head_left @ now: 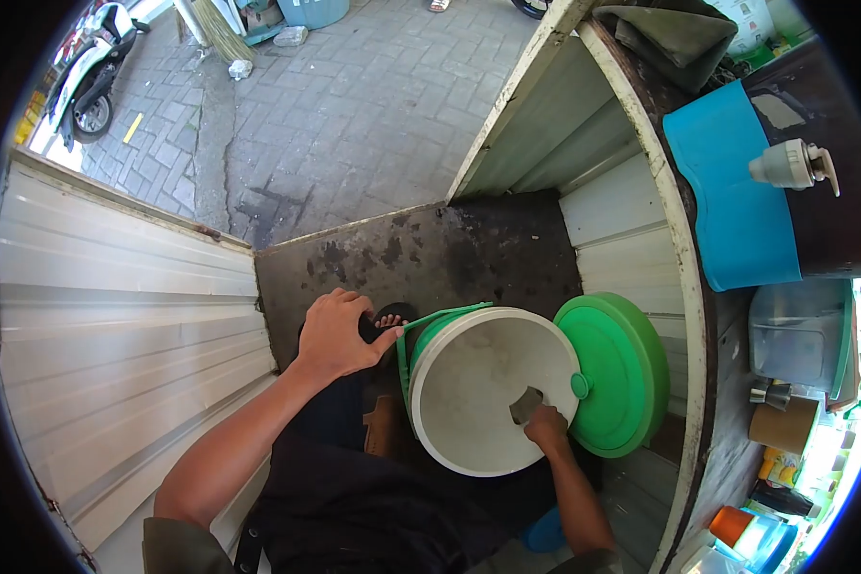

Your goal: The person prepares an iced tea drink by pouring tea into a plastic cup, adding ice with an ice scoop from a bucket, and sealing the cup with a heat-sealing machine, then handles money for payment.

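A round bucket with a white inside (469, 383) and a green outer wall stands before me, its mouth facing up. My right hand (548, 428) reaches inside the rim, closed on a small flat grey-brown piece (525, 406); I cannot tell what kind of thing it is. My left hand (339, 333) is beside the bucket's left rim, with thumb and fingers curved apart. Its thumb tip is right at the green bail handle (404, 356). Against the right rim leans the round green lid (614, 375), tilted, with a small knob at its edge.
Corrugated metal panels (134, 316) wall in the left side. To the right runs a counter holding a blue sheet (732, 182), a pump dispenser (794, 165) and a clear box (800, 335). A broom (222, 33) and a parked motorbike (91, 81) are on the paving outside.
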A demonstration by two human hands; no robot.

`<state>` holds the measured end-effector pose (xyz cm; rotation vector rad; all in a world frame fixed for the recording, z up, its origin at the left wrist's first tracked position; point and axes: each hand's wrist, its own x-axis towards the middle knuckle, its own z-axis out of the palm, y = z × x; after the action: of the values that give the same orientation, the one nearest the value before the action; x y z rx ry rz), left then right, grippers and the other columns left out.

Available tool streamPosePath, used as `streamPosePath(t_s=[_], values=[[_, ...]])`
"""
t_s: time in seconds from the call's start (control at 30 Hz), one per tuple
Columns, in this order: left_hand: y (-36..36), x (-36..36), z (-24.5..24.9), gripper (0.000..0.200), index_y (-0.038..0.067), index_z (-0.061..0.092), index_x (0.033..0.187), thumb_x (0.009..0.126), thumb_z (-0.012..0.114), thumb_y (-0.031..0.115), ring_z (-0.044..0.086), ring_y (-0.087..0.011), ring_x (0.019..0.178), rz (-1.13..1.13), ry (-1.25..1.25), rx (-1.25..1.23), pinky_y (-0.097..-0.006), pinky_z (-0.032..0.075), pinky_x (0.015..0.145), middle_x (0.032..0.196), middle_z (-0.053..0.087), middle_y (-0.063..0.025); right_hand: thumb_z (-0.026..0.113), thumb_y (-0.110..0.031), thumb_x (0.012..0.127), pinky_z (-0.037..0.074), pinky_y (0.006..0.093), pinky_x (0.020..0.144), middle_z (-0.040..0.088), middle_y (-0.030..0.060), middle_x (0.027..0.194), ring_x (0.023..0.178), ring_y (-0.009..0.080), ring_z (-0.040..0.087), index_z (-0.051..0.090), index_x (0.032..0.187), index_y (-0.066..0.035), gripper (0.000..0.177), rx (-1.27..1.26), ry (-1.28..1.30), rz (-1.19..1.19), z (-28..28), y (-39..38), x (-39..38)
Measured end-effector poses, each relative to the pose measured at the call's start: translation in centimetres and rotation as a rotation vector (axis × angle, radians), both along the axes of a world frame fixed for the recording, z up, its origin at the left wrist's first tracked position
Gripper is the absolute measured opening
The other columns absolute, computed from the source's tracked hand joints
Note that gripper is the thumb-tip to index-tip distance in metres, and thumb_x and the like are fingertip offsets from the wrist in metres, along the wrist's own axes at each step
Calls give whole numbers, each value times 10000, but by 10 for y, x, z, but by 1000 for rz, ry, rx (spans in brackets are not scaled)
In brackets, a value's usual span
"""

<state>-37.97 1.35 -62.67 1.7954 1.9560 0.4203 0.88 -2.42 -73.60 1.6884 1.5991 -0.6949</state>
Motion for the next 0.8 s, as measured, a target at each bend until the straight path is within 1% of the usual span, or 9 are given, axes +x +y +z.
streamPosePath(t_s=[0.13, 0.2, 0.33, 0.5, 0.6, 0.67, 0.7, 0.77, 0.8], values=[[-3, -10, 0, 412, 21, 639, 753, 685, 693, 424, 584, -279, 858, 50, -4, 26, -386, 456, 802, 812, 626, -117, 653, -161, 731, 509, 400, 797, 628, 189, 1008, 937, 323, 627, 628, 958, -26, 266, 74, 59, 34, -97, -23, -4], [-2, -13, -3, 405, 19, 638, 744, 685, 693, 416, 587, -281, 842, 67, 6, 32, -386, 463, 784, 803, 626, -118, 655, -198, 733, 504, 406, 803, 614, 183, 1024, 941, 316, 621, 610, 979, -31, 301, -15, 82, 41, -150, -26, 2], [1, -19, -4, 404, 16, 640, 738, 683, 697, 413, 592, -278, 834, 92, 2, 3, -378, 472, 765, 802, 626, -120, 640, -197, 742, 501, 410, 795, 617, 207, 996, 918, 340, 616, 608, 955, 0, 292, -45, 277, 55, -187, -21, 15], [5, -15, -9, 422, 12, 644, 749, 689, 695, 427, 595, -275, 835, 87, 6, 8, -375, 475, 773, 805, 627, -123, 632, -186, 747, 495, 421, 780, 628, 229, 949, 897, 366, 609, 632, 892, 28, 258, -37, 459, 70, -185, -31, -17], [8, -4, -5, 375, 20, 629, 719, 690, 724, 382, 600, -298, 780, 51, 4, 67, -371, 488, 713, 766, 620, -130, 644, -191, 750, 503, 381, 742, 640, 218, 855, 828, 305, 637, 639, 887, 34, 263, 3, 617, 119, -161, -13, -40], [7, 5, -4, 409, 17, 632, 719, 702, 700, 420, 604, -298, 791, 49, 26, 50, -374, 489, 720, 763, 621, -131, 632, -164, 792, 496, 318, 688, 652, 149, 750, 747, 202, 638, 642, 855, 50, 223, -128, 775, -95, -139, -9, -38], [9, 7, -3, 409, 17, 632, 719, 702, 700, 420, 604, -298, 791, 35, 23, 61, -374, 489, 720, 763, 621, -131, 632, -164, 792, 496, 318, 688, 652, 149, 750, 747, 202, 638, 642, 855, 50, 223, -112, 774, -105, -139, -13, -34], [10, 17, -1, 437, 17, 635, 716, 714, 678, 452, 607, -301, 805, 14, 32, 12, -388, 488, 729, 769, 625, -134, 604, -116, 836, 468, 267, 652, 644, 69, 710, 697, 117, 598, 646, 846, 43, 164, -175, 1112, -482, -132, -14, -22], [9, 22, -2, 437, 17, 635, 716, 714, 678, 452, 607, -301, 805, -3, 31, 30, -388, 488, 729, 769, 625, -134, 604, -116, 836, 468, 267, 652, 644, 69, 710, 697, 117, 598, 646, 846, 43, 164, -150, 1118, -488, -125, -15, -19]])
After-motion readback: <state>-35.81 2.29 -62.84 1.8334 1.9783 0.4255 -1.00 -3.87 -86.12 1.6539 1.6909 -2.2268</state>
